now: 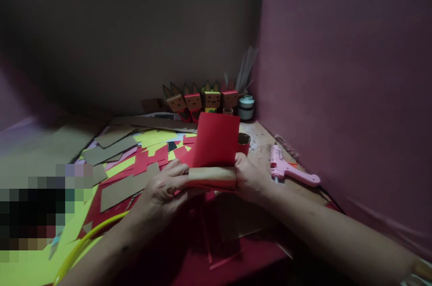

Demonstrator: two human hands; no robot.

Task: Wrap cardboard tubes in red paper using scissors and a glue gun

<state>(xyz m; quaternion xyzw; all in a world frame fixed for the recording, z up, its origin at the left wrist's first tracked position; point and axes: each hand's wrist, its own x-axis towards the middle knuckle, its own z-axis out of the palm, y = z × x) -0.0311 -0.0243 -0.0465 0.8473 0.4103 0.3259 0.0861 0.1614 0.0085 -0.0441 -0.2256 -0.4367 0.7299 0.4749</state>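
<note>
Your left grip (pixel 168 187) is clamped on the left end of a tan roll (pixel 212 177), fingers laid along it, and your right grip (pixel 248 178) is closed around its right end. The roll lies level between your two grips, spanning the gap from one to the other. A sheet of red paper (pixel 218 139) rises upright from just behind the roll, its lower right corner against your right grip, and a red edge also shows just beneath the roll.

Just beyond your right grip, an open-topped red tube (pixel 243 144) stands on the worktop (pixel 259 135). To the right of that grip lies a pink glue gun (pixel 276 162), its nozzle pointing away from you. Well beyond both grips, four box-headed figures (pixel 193 102) with pointed ears stand in a row, with a pale blue jar (pixel 246 103) at the right and clear sticks (pixel 245 70) rising behind it. Left of your left grip you have flat cardboard pieces (pixel 116 193) over scattered red and yellow paper. Nearer you, below your grips, are thin red strips (pixel 207 241).
</note>
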